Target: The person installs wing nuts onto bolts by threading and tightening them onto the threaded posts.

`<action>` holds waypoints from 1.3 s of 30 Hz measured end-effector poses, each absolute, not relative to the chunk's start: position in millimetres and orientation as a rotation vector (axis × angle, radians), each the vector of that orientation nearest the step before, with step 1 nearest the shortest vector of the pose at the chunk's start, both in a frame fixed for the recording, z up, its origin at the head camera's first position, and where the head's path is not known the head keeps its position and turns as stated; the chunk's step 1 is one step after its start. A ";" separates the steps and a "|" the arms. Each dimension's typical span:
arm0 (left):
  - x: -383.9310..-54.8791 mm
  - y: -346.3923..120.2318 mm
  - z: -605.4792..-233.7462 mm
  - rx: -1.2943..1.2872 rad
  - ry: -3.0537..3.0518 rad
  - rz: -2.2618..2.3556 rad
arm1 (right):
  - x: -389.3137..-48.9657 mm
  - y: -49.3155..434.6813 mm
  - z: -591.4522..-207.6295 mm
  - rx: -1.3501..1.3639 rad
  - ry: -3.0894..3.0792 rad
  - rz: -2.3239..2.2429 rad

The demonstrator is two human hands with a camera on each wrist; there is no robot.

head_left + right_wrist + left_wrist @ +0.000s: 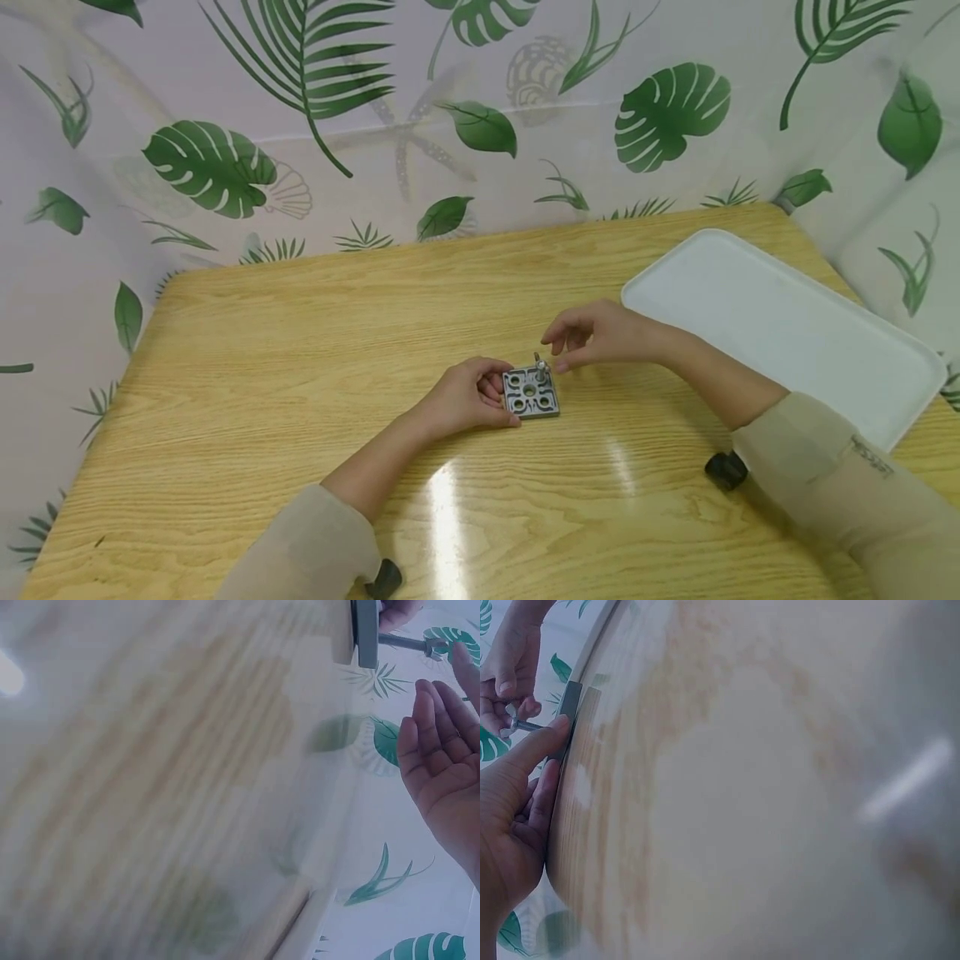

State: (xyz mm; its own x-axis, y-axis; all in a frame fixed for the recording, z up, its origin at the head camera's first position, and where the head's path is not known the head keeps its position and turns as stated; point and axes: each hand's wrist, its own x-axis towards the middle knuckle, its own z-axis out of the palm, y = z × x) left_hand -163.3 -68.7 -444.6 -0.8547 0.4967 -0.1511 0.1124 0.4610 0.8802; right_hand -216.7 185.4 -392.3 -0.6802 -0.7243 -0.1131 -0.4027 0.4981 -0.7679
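Observation:
My left hand grips a square grey metal plate by its left side, thumb at the near corner and fingers at the far one. Several round holes show in the plate's face. A wing screw stands upright at the far right corner; its wings and shank show from the side in the left wrist view. Close beside the screw head hovers my right hand, with relaxed, slightly bent fingers. In the right wrist view the thumb of that hand overlaps the screw's tip, while the other fingers stand apart from it.
The plate is low over a wooden table. At the right a white rectangular tray lies partly under my right forearm. A leaf-patterned cloth hangs behind the table's far edge. Black wrist-camera pieces show under both sleeves.

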 end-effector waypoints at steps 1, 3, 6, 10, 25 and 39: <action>-163.4 -69.0 -444.4 0.512 2.326 1.359 | -218.2 184.1 -391.7 -0.947 2.302 -1.037; -163.1 -69.0 -443.3 0.511 2.320 1.362 | -219.8 180.9 -390.2 -0.977 2.263 -1.046; -162.7 -69.2 -441.7 0.503 2.310 1.366 | -220.4 175.0 -388.2 -1.001 2.214 -1.047; -162.2 -69.6 -440.6 0.499 2.302 1.369 | -219.9 168.5 -388.1 -1.006 2.206 -1.009; -161.9 -69.8 -441.5 0.505 2.306 1.368 | -218.5 171.4 -390.8 -1.047 2.207 -1.049; -161.7 -70.3 -447.0 0.512 2.313 1.383 | -217.2 176.4 -397.2 -1.126 2.299 -1.020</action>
State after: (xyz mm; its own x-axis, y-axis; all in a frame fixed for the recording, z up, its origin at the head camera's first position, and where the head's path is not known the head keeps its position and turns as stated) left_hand -161.7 -70.3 -447.0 -0.8549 0.4978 -0.1463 0.1067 0.4446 0.8894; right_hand -217.2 176.4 -397.2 -0.6047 -0.7961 -0.0230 -0.5172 0.4145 -0.7488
